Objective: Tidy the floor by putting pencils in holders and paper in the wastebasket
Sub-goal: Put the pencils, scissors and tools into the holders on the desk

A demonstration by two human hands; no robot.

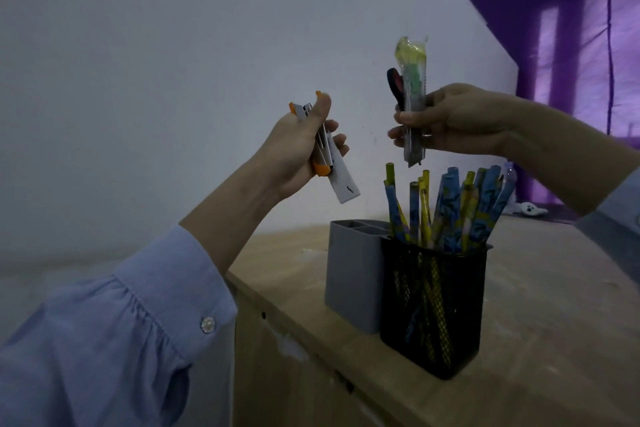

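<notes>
Pencils [446, 204] upright in black mesh holder [433, 305], just below right hand [457, 121] clasping wrapped packet [414, 87]; left hand [298, 149] gripping white-orange tool [341, 184].

I see a pale wooden table [540, 305] filling the lower right, its top scuffed with whitish marks. Its front panel [294, 381] has a few small dark holes. Behind it rises a plain white wall [173, 45], dim and bluish. At upper right hangs a purple curtain [571, 45] with light glowing through. A small white soft toy [530, 208] with dark eyes lies at the table's far end. Above the table are a tilted white and orange tool [341, 184] and, apart to its right, an upright clear plastic packet [412, 55] with black-and-red scissors [394, 83] touching it.
</notes>
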